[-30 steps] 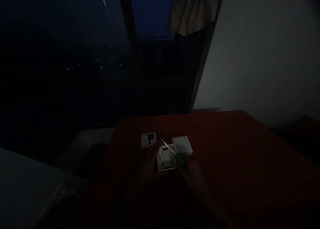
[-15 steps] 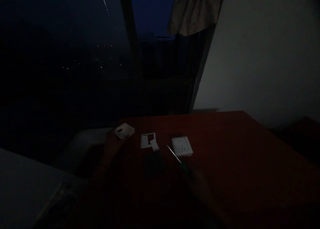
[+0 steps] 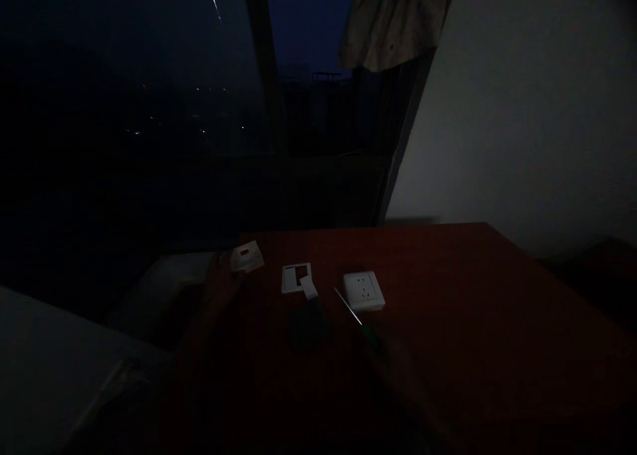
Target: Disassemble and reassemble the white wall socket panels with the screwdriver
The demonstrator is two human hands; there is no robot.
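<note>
My left hand [image 3: 221,279] grips a white plastic plate [image 3: 247,257] with a small rectangular slot, held near the table's far left corner. In my right hand [image 3: 391,359] is a screwdriver [image 3: 354,314] with a green handle; its metal shaft points up and left. Just past the shaft a white wall socket [image 3: 363,290] lies face up. Left of it is a white switch frame [image 3: 290,279] with an opening, and a small white piece [image 3: 308,287] overlaps its lower right corner. A dark, flat square thing [image 3: 307,324] lies nearer me, too dim to name.
The reddish table [image 3: 448,282] stands beside a dark window [image 3: 149,123]. A curtain [image 3: 395,27] hangs over the window's right part. A pale wall [image 3: 517,123] rises behind the table on the right. The room is very dim.
The plate in my left hand has been turned and tilted, so its face and slot show differently. My right hand and the screwdriver have hardly moved. The view has shifted slightly.
</note>
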